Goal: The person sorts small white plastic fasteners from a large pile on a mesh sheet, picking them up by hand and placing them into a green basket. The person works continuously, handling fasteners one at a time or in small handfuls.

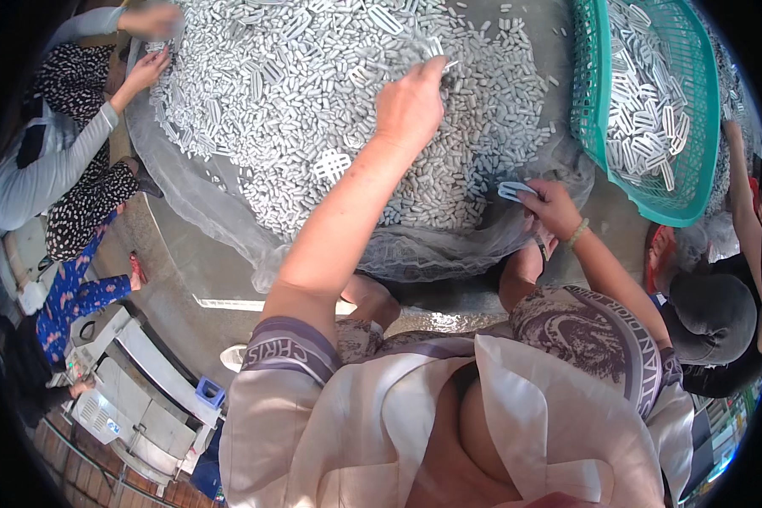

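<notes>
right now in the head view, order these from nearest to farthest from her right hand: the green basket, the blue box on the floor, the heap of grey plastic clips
1. heap of grey plastic clips, just left of the right hand.
2. green basket, up and right of it.
3. blue box, far lower left on the floor.

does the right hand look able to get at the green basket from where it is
Probably yes. The right hand, pinching a small white piece, sits just below and left of the green basket, with only bare mesh sheet between them. Nothing blocks the way; another person's arm is on the far side.
</notes>
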The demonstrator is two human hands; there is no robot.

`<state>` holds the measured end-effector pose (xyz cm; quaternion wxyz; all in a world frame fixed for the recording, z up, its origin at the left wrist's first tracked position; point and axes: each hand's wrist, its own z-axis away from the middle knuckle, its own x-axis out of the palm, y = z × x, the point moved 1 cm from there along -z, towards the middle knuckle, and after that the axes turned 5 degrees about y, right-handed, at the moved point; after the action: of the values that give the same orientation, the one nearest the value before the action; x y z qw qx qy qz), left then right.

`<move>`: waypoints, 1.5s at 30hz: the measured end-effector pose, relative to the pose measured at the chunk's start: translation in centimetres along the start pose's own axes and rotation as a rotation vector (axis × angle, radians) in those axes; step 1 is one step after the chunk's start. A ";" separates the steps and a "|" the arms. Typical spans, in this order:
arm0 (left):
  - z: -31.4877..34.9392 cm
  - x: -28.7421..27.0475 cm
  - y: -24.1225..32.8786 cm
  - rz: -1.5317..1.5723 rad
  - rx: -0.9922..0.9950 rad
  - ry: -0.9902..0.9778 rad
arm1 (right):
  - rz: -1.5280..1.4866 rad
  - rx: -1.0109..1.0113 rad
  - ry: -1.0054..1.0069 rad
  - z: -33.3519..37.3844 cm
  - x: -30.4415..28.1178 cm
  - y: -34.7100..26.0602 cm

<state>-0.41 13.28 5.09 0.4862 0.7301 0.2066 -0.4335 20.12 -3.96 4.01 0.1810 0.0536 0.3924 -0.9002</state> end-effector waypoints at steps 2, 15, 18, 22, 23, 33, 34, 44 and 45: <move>0.0 -0.2 0.5 0.103 -0.016 -0.125 | 0.074 -0.018 -0.039 -0.1 0.5 -0.3; -1.5 7.3 0.7 0.518 0.023 -0.298 | 0.447 -0.312 -0.202 0.9 2.6 2.7; -5.2 5.7 -0.2 0.488 -0.037 -0.037 | 0.459 -0.240 -0.217 1.0 2.5 1.9; -1.9 6.2 3.7 0.649 -0.089 -0.428 | 0.437 -0.185 -0.219 0.8 2.3 2.4; 0.7 8.7 3.8 0.706 0.036 -0.492 | 0.435 -0.194 -0.227 0.6 2.2 2.6; -4.5 5.4 0.2 0.893 -0.315 -0.106 | 0.097 -0.033 0.105 -1.0 0.8 0.0; -4.1 4.4 0.9 0.794 -0.306 -0.244 | 0.057 -0.042 0.161 -1.9 0.4 -0.1; 5.4 5.8 2.3 0.120 0.121 -0.534 | 0.419 0.032 0.155 -5.5 -0.6 0.2; 5.7 6.0 2.2 0.094 0.146 -0.536 | 0.424 0.039 0.136 -5.5 -0.5 0.0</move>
<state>2.01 6.54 0.38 0.4890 0.6313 0.0046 -0.6019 20.35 0.15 0.32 0.3384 0.1989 0.3661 -0.8437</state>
